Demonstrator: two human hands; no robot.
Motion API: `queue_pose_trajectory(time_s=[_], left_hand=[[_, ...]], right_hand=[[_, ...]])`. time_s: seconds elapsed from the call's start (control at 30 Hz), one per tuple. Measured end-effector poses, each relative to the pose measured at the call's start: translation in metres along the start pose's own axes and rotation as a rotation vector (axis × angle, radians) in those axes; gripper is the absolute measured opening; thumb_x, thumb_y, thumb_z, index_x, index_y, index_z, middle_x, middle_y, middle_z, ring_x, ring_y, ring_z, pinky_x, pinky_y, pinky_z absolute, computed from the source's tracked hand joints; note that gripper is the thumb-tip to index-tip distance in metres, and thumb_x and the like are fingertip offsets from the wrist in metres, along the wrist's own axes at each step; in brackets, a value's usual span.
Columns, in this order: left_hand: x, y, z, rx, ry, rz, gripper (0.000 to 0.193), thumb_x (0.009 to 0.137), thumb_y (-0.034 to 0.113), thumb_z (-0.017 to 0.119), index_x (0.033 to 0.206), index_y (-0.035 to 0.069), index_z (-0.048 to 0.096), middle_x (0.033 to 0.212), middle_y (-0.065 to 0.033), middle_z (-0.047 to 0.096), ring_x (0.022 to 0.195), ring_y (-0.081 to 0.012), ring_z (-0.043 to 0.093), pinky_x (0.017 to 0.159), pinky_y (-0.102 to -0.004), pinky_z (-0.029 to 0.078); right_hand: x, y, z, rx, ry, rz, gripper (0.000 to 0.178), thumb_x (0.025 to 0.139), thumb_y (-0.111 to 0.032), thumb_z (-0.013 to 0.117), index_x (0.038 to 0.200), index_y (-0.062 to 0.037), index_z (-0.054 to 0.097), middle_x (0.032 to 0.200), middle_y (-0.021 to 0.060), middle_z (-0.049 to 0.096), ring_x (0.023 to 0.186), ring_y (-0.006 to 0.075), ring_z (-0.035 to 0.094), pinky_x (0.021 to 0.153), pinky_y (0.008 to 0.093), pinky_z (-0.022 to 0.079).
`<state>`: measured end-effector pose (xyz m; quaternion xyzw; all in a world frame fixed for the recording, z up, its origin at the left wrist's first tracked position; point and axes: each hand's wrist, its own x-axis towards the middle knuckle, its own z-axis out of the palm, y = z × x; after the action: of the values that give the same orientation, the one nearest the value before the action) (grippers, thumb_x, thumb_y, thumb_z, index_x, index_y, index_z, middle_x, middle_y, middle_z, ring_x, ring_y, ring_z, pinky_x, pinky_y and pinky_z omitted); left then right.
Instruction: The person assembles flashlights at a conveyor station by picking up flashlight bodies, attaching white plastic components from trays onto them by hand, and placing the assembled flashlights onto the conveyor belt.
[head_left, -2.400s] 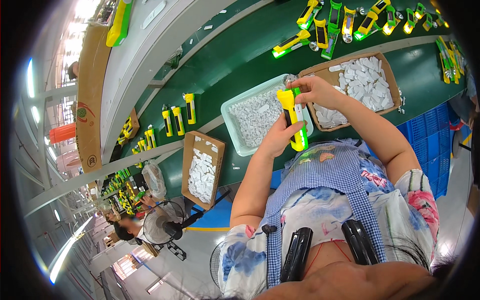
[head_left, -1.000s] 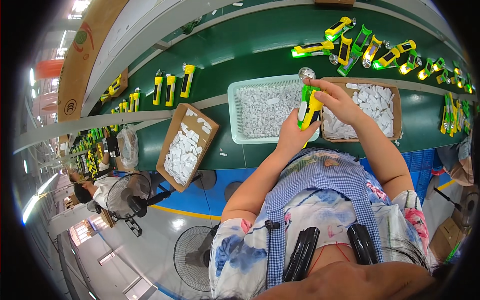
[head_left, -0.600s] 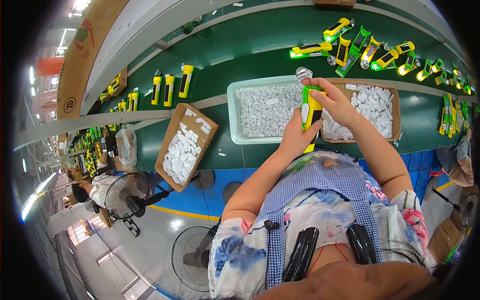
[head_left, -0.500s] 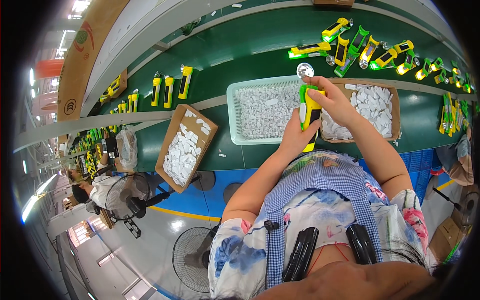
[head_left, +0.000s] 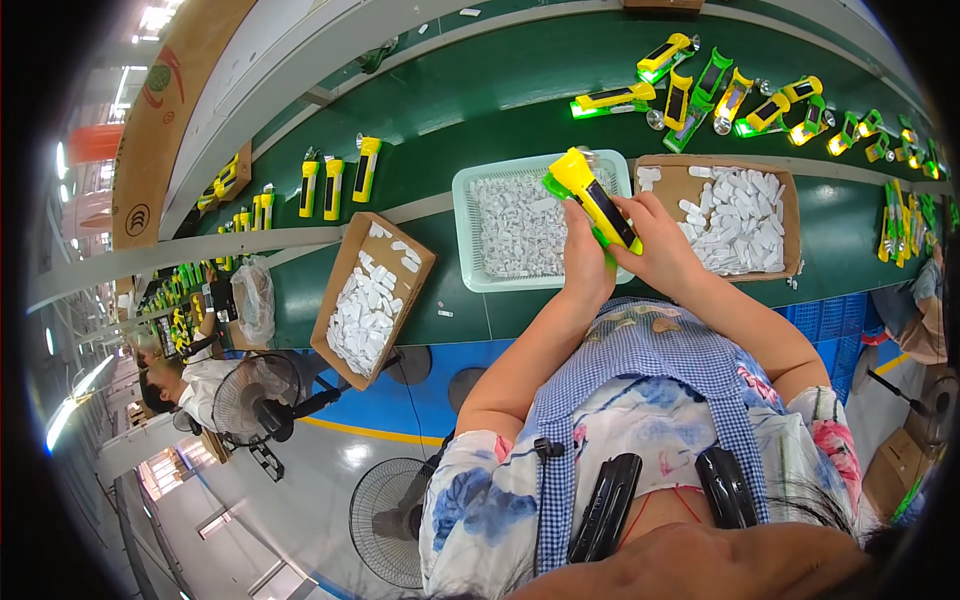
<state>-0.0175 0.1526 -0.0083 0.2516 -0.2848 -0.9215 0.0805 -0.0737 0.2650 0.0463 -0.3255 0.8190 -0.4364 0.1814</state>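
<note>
A yellow and green flashlight [head_left: 592, 199] with a dark panel along its body is held between both hands, tilted, over the gap between two parts containers. My left hand [head_left: 588, 255] wraps its green side from below. My right hand [head_left: 655, 240] grips the lower end, fingers on the yellow casing. The lamp end points away from me, with a bit of the reflector [head_left: 588, 158] showing behind it. Beneath lies a pale green basket [head_left: 466, 235] of small clear parts. Right of it, a cardboard box [head_left: 672, 183] holds white oval plastic pieces.
A second cardboard box [head_left: 398, 318] of white pieces juts over the bench edge at left. Several yellow flashlights [head_left: 333, 188] stand on the green bench [head_left: 440, 130] beyond it. More flashlights [head_left: 677, 98], some lit, lie at far right. A fan [head_left: 388, 520] stands on the floor at left.
The flashlight has turned and tilted to the upper left. The loose round reflector that hung at its top now sits at the lamp end. My right hand moved down to its lower end.
</note>
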Motion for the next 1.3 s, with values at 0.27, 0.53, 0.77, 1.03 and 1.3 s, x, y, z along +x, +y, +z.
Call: queue_pose_trajectory(time_s=[0.27,0.53,0.77,1.03,1.3], left_hand=[[0.002,0.011,0.0,-0.069,-0.043,-0.031,0.057,0.101,0.054,0.025,0.133,0.01,0.043,0.115,-0.007,0.056,0.105,-0.0184,0.058,0.091,-0.036,0.048],[0.001,0.016,-0.003,-0.037,-0.051,0.019,0.034,0.102,0.026,0.041,0.129,0.006,0.043,0.119,-0.0082,0.054,0.106,-0.0199,0.056,0.092,-0.037,0.046],[-0.008,0.02,0.008,0.124,-0.091,0.102,0.041,0.093,0.003,0.05,0.132,0.004,0.037,0.122,-0.0088,0.052,0.108,-0.0162,0.055,0.091,-0.0314,0.047],[-0.012,0.017,0.007,0.336,-0.139,0.301,0.042,0.094,0.001,0.048,0.133,0.003,0.035,0.123,-0.0094,0.051,0.11,-0.0162,0.054,0.095,-0.0309,0.045],[-0.01,0.018,0.003,0.477,-0.14,0.359,0.043,0.095,0.0,0.047,0.136,0.002,0.033,0.126,-0.0097,0.049,0.111,-0.0163,0.053,0.096,-0.0294,0.044]], right_hand=[[0.014,0.014,-0.017,0.594,-0.242,0.407,0.05,0.087,-0.008,0.056,0.135,0.0051,0.047,0.125,0.0108,0.057,0.113,0.017,0.055,0.1,0.0311,0.042],[0.013,0.015,-0.013,0.562,-0.153,0.326,0.051,0.087,-0.007,0.057,0.136,0.0022,0.047,0.125,0.0103,0.057,0.114,0.0166,0.055,0.098,0.0306,0.043],[0.009,0.014,-0.011,0.405,-0.01,0.178,0.054,0.08,-0.01,0.064,0.132,-0.0019,0.051,0.105,0.0084,0.052,0.102,0.0194,0.056,0.092,0.0316,0.045],[0.006,0.012,-0.015,0.428,-0.091,0.13,0.056,0.08,-0.002,0.063,0.133,0.0004,0.046,0.115,0.0058,0.052,0.11,0.0164,0.054,0.098,0.0291,0.042],[0.005,0.009,-0.013,0.478,-0.07,0.072,0.054,0.082,-0.002,0.065,0.132,0.0001,0.045,0.116,0.0058,0.053,0.109,0.0159,0.054,0.099,0.0292,0.042]])
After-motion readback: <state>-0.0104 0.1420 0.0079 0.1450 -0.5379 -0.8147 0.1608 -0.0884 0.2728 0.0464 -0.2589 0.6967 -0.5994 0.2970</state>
